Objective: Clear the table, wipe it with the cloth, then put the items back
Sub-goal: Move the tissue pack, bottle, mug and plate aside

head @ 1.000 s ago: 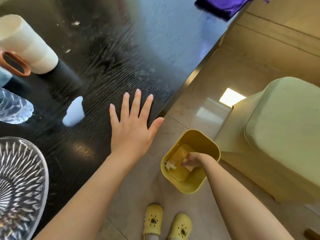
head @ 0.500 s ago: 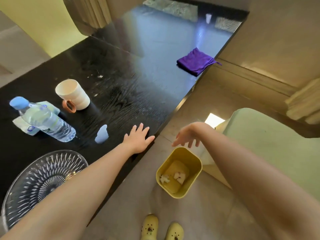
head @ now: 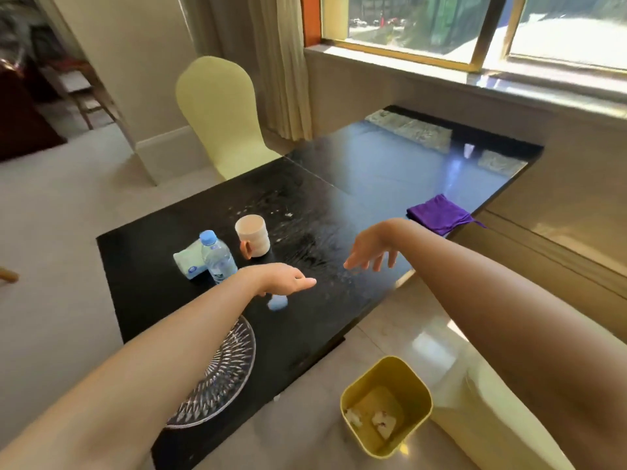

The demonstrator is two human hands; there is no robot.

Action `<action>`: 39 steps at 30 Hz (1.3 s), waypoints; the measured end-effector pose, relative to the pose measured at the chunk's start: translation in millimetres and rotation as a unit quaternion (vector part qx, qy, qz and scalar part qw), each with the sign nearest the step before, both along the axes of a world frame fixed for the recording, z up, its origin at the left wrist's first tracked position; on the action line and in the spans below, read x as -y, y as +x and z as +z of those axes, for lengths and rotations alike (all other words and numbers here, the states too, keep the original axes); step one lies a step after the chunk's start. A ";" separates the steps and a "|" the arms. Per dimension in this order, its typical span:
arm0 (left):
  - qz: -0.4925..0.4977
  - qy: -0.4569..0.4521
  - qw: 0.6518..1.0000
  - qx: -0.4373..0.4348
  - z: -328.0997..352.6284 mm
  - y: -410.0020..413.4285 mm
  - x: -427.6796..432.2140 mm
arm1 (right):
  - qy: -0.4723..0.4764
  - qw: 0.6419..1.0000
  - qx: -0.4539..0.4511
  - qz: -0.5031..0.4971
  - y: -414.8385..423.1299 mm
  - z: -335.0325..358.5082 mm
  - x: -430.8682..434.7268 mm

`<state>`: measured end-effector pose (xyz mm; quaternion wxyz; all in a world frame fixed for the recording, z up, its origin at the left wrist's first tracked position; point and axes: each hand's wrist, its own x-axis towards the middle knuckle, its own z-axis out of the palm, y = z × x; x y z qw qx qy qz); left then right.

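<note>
Both hands hang empty over the dark counter [head: 163,266] — the left hand [head: 288,281] loosely spread above a small blue scrap [head: 277,303], the right hand [head: 371,251] with fingers splayed. The purple cloth [head: 437,213] lies folded at the counter's right edge, well apart from the bottle [head: 217,256] and cup [head: 252,235].

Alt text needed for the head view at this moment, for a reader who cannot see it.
A person's empty left hand and right hand reach over a glossy black table holding a clear plastic water bottle, beige cup, cut-glass dish and folded purple cloth; a yellow bin stands on the floor.
</note>
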<state>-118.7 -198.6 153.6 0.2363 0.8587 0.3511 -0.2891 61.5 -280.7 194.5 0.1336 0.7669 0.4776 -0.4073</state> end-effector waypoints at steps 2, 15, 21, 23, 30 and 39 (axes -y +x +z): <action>0.042 0.000 0.999 0.009 12.1 -24.7 -9.7 | 0.008 1.000 0.001 0.022 -14.5 11.5 -15.0; 0.158 -0.003 0.987 0.001 32.1 -149.6 -78.9 | 0.013 0.992 0.010 0.127 -105.8 28.1 -113.6; 0.159 -0.004 0.987 -0.007 9.2 -170.7 -140.5 | 0.075 0.985 -0.004 0.155 -131.7 -4.7 -159.5; 0.150 -0.003 0.989 -0.012 -3.2 -173.8 -163.4 | 0.111 0.978 0.008 0.178 -136.8 -21.4 -172.9; 0.166 0.038 0.985 0.013 -64.7 -174.9 -232.0 | 0.166 0.980 -0.094 0.055 -140.5 -107.7 -205.7; 0.218 0.077 0.970 0.068 -144.5 -162.6 -278.8 | 0.281 0.932 -0.206 -0.099 -157.7 -170.1 -212.8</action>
